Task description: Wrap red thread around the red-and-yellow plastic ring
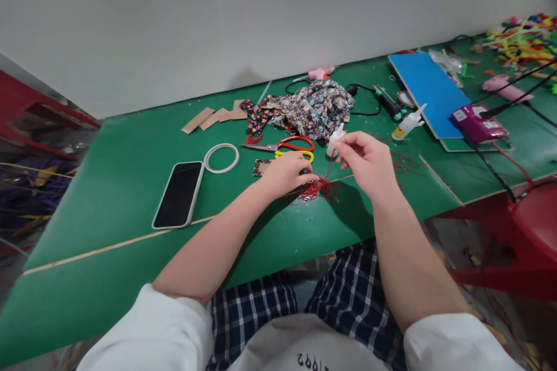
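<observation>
A tangled pile of red cord (319, 189) lies on the green table in front of me. My right hand (368, 162) is raised to the right of the pile, finger and thumb pinched on a strand that runs down into it. At the pile's left edge, my left hand (287, 174) is closed with its thumb on the red strands. Just beyond that hand lie scissors (296, 145) with one red and one yellow handle. A small floral-print piece (261, 167) is partly covered by the left hand. Behind the right fingertips stands a white glue bottle (334, 142).
A phone (178, 194) and a pale ring (221, 158) lie to the left. Farther back are cardboard strips (198, 120) and bunched floral fabric (319, 107). On the right are another glue bottle (408, 123), a blue board (429, 93) and a purple device (478, 124) with cables.
</observation>
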### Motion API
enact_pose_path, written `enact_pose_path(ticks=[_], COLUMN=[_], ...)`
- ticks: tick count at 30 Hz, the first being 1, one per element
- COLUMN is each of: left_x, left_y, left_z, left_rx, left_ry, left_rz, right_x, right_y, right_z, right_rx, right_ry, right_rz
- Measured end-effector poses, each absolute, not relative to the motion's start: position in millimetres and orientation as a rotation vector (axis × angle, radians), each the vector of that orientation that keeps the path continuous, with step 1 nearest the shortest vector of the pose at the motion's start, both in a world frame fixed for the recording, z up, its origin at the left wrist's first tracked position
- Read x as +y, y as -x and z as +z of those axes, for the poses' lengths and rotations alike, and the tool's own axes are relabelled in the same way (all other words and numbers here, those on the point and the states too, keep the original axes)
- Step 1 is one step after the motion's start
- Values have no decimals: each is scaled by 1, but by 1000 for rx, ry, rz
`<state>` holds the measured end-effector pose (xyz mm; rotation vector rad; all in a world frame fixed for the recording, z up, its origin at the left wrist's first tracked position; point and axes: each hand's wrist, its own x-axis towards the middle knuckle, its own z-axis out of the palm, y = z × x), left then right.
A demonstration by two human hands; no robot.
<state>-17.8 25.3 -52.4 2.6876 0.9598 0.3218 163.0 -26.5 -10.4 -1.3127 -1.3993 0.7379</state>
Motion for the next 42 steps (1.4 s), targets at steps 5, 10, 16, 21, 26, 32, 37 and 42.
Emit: enact_pose_path(ticks=[5,10,16,21,26,32,37,42], left_x=[24,18,0,1,9,14,12,8], left_y=[17,12,-2,-5,0,12,16,16], left_z=[-50,-43,-49,-56,-57,-41,-20,-7], left_rx=[954,1086,947,981,1033,1102,1060,976], left_ry=[-2724,-2787,-2882,-2792,-2657,-2473,-2131,-1746], left_rz=[268,337,243,225,305,486,668,767], right_x=[-23,-23,-25,-24,-24,-24,-24,-23], right_y=[-170,-190,-199,-196,-197,-198,-193,-185], right_z=[-13,-8,-3,-3,-3,-6,-7,-11], right_rx=[-1322,-1155,-1104,-1119,-1105,-1122,-1235,-1433], right_ry=[1241,1024,1022,1004,960,935,1004,1094], right_rz=[831,962,919,963,986,1031,1051,1130])
